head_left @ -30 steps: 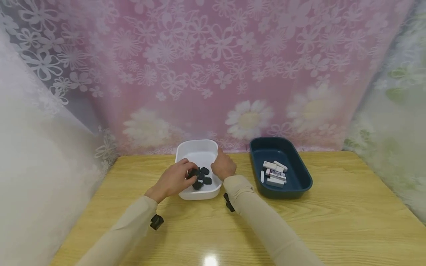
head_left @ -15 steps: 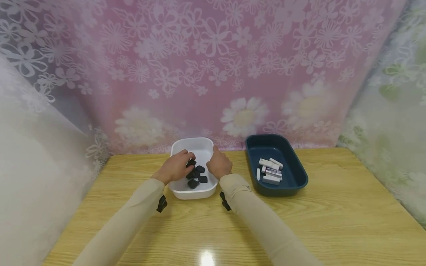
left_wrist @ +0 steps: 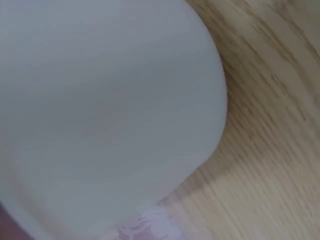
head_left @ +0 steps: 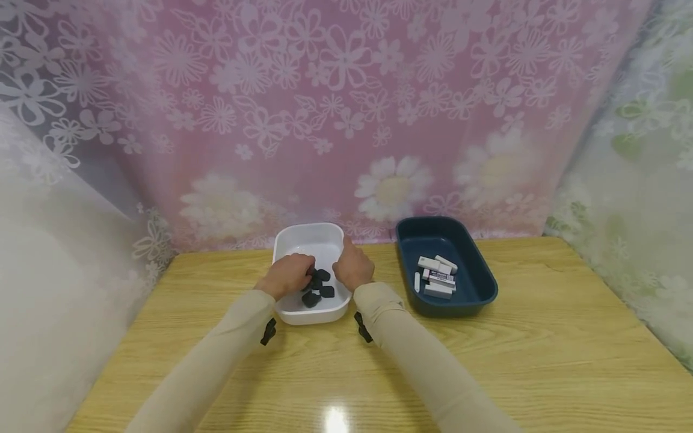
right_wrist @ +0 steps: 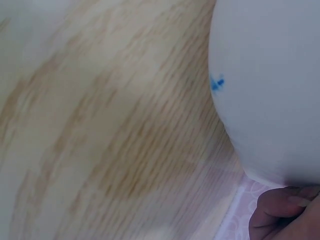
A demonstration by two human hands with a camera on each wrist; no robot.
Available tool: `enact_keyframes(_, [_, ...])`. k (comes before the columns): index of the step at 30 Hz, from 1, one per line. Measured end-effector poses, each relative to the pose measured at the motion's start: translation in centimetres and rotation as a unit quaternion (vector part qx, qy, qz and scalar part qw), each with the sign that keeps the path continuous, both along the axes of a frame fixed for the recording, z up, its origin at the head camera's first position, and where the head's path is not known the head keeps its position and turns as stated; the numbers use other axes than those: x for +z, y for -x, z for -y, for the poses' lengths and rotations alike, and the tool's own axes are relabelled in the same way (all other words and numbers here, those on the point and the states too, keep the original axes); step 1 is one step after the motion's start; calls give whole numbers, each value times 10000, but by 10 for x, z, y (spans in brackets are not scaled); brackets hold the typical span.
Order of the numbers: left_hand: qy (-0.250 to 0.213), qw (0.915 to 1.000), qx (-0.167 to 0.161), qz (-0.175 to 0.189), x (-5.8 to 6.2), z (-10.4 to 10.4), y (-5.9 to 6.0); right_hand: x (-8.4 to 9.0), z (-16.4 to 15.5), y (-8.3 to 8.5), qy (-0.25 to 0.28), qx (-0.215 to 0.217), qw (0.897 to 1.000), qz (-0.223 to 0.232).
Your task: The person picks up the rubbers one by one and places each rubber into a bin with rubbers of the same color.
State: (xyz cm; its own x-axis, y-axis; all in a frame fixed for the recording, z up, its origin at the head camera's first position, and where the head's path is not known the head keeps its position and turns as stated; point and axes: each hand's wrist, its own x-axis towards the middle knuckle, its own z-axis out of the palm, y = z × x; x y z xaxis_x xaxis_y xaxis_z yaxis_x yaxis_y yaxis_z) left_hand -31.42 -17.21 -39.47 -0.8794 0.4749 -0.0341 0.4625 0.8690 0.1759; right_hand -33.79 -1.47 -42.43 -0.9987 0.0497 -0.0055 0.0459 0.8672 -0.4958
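A white tub (head_left: 303, 237) stands on the wooden table and holds several small black pieces (head_left: 320, 291). My left hand (head_left: 306, 270) is inside the tub, its fingers curled over a black piece at the top of the pile. My right hand (head_left: 346, 264) grips the tub's right rim. In the left wrist view the tub's outer wall (left_wrist: 100, 100) fills the frame and no hand shows. In the right wrist view the tub's wall (right_wrist: 270, 90) bears a small blue mark, and a curled fingertip (right_wrist: 280, 212) lies beside it.
A dark blue tray (head_left: 471, 288) stands right of the tub with several white erasers (head_left: 435, 278) in it. The wooden table (head_left: 541, 337) stretches to the front and right. Flowered curtains hang close behind and at both sides.
My left hand has moved deeper into the tub and then drawn back a little over the black pieces. My right hand stays on the rim. The view has shifted slightly.
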Motion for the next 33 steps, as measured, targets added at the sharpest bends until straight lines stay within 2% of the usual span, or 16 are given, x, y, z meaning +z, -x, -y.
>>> enact_keyframes(4, [132, 9996, 223, 132, 0, -4, -2, 0, -3, 1, 77, -13, 9999, 71])
enact_keyframes(8, [222, 9992, 267, 186, -1, -8, -5, 0, -7, 1, 254, -99, 9995, 138])
enact_keyframes(13, [261, 9993, 260, -106, -4, -11, -5, -2, -9, 5, 413, -100, 9990, 155])
enact_keyframes(16, [401, 9985, 140, -337, -6, -15, -3, -3, -10, 8, 408, -141, 9990, 114])
enact_keyframes(20, [716, 9967, 139, -355, -10, -19, -3, -7, -9, 11, 509, -238, 9984, 33])
enact_keyframes(23, [786, 9959, 359, -280, -12, -20, -3, -10, -8, 14, 708, -305, 9968, -193])
enact_keyframes(28, [696, 9957, 608, -98, -13, -22, -1, -12, -7, 17, 786, -293, 9919, -958])
enact_keyframes(30, [646, 9958, 640, -43, -13, -22, 2, -8, -6, 17, 699, -138, 9899, -1226])
enact_keyframes(33, [585, 9958, 706, 77, -12, -22, 8, 2, -5, 15, 490, 287, 9890, -1369])
